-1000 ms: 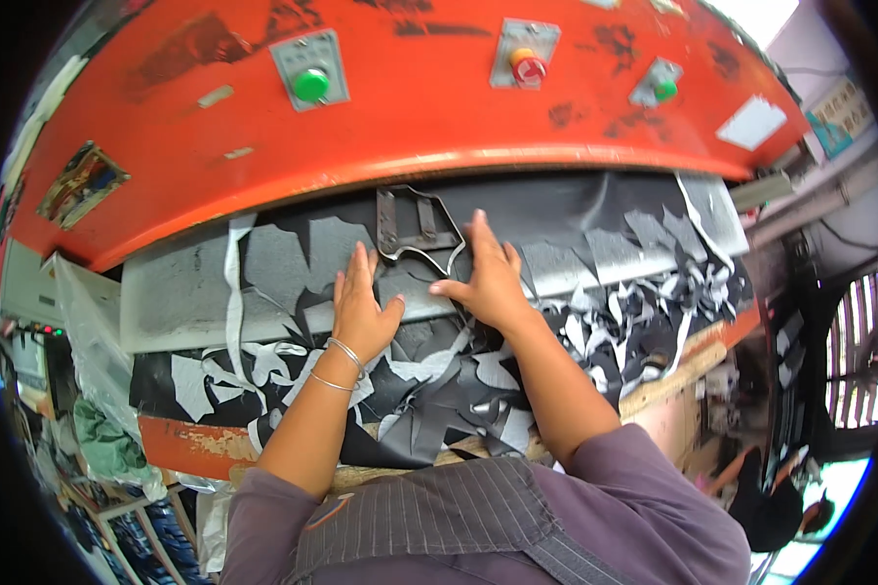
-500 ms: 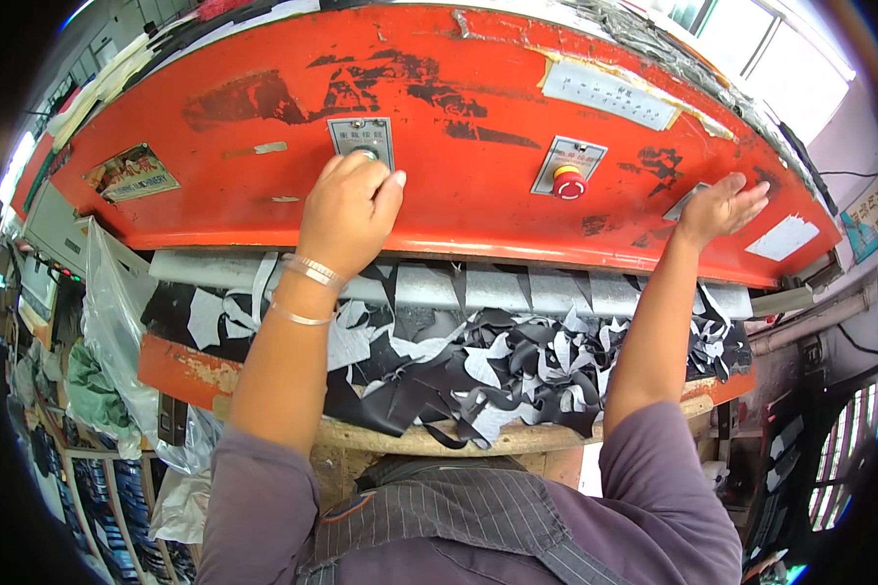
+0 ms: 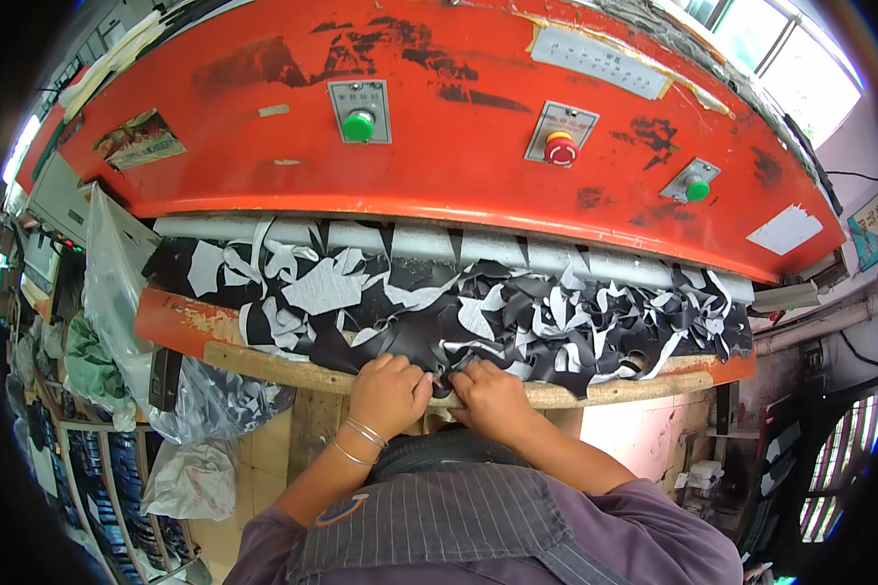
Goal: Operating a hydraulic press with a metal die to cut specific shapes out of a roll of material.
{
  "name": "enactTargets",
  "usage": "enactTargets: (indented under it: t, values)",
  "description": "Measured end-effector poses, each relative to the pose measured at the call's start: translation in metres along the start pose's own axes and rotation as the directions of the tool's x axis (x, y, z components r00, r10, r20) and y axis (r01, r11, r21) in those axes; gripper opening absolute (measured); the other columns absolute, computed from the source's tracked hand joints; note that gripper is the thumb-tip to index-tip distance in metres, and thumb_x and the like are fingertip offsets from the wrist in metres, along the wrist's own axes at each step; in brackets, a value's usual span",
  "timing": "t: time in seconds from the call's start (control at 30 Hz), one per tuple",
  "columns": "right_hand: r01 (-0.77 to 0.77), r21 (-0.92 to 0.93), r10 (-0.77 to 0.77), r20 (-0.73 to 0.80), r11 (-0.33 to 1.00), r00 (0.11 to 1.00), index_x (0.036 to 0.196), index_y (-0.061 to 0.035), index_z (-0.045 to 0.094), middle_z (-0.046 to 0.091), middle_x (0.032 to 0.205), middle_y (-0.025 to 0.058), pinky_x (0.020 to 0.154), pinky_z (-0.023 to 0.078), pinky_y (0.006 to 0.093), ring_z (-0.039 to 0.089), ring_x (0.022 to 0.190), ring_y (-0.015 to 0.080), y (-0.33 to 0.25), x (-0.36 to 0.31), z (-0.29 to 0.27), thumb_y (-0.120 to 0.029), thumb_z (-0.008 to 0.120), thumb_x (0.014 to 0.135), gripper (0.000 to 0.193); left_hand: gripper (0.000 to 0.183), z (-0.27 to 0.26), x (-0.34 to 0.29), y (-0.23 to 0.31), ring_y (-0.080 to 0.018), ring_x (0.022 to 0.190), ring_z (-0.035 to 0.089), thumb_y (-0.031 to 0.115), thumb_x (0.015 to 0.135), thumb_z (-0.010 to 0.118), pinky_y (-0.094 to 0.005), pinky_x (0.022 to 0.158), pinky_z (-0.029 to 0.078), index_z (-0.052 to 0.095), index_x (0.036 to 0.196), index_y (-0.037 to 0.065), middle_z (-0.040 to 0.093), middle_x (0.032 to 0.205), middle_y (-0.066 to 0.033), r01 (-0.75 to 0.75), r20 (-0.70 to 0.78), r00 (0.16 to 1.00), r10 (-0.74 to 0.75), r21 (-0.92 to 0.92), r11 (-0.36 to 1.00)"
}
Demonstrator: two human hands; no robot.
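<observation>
My left hand (image 3: pixel 390 395), with bangles on its wrist, is at the front edge of the work table. Its fingers are curled over the edge of black sheet material (image 3: pixel 400 336), which looks like leather. Close beside it, my right hand (image 3: pixel 495 398) has its fingers closed on the same material's near edge. A small dark fold (image 3: pixel 443 378) shows between both hands; the fingertips are partly hidden. Cut scraps (image 3: pixel 566 312), black on one face and pale grey on the other, lie heaped across the table up to my fingers.
A red press beam (image 3: pixel 439 185) spans the far side, carrying a left green button (image 3: pixel 358 126), a red stop button (image 3: pixel 561 149) and a right green button (image 3: pixel 697 189). The table has a worn wooden front edge (image 3: pixel 644 390). Clear plastic bags (image 3: pixel 117 283) hang at the left.
Both hands have come off the press front, uncovering the green buttons, and moved down together to the table's front edge. They now grip the black sheet material. Some scraps have shifted.
</observation>
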State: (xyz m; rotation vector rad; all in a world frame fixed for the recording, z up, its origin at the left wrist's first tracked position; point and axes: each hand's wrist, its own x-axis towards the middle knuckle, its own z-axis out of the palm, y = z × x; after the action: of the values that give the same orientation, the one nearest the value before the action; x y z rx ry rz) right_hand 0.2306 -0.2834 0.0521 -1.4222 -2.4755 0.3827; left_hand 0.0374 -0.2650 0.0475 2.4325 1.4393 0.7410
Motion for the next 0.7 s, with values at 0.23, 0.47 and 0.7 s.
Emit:
enactTargets:
  t: [0.23,0.47,0.7]
  values:
    - [0.003,-0.037,-0.001,0.048,0.999,0.999,0.084,-0.0068,0.06,0.06,0.083,0.0082,0.067,0.054,0.0354,0.062,0.084,0.0244,0.0,0.007,-0.003,-0.02,0.077,0.062,0.031,0.019,0.01,0.001,-0.01,-0.0273,0.069,0.055,0.021,0.075,0.064,-0.0406,0.062,0.043,0.061,0.061,0.008,0.054,0.066,-0.0076,0.023,-0.031,0.999,-0.025,-0.058,0.998]
    - [-0.164,0.273,0.156,0.052,0.948,0.986,0.121,-0.0096,0.06,0.06,0.12,0.0194,0.09,0.048,0.044,0.055,0.114,0.0371,0.058,0.12,-0.075,-0.05,0.071,0.076,0.062,0.024,-0.035,0.032,-0.03,-0.0285,0.075,0.063,0.028,0.081,0.063,-0.0375,0.069,0.05,0.073,0.088,0.007,0.065,0.079,-0.0121,0.202,0.468,0.882,-0.045,-0.291,0.935]
    - [-0.292,0.087,0.297,-0.047,0.952,0.954,0.115,-0.0063,0.06,0.041,0.134,0.0262,0.097,0.046,0.0424,0.041,0.122,0.0396,0.13,0.264,-0.047,-0.036,0.08,0.059,0.066,0.031,-0.018,0.112,-0.064,-0.0084,0.083,0.059,0.012,0.092,0.059,-0.0237,0.074,0.048,0.059,0.121,0.003,0.065,0.103,-0.004,0.44,0.385,0.898,-0.213,-0.811,0.387]
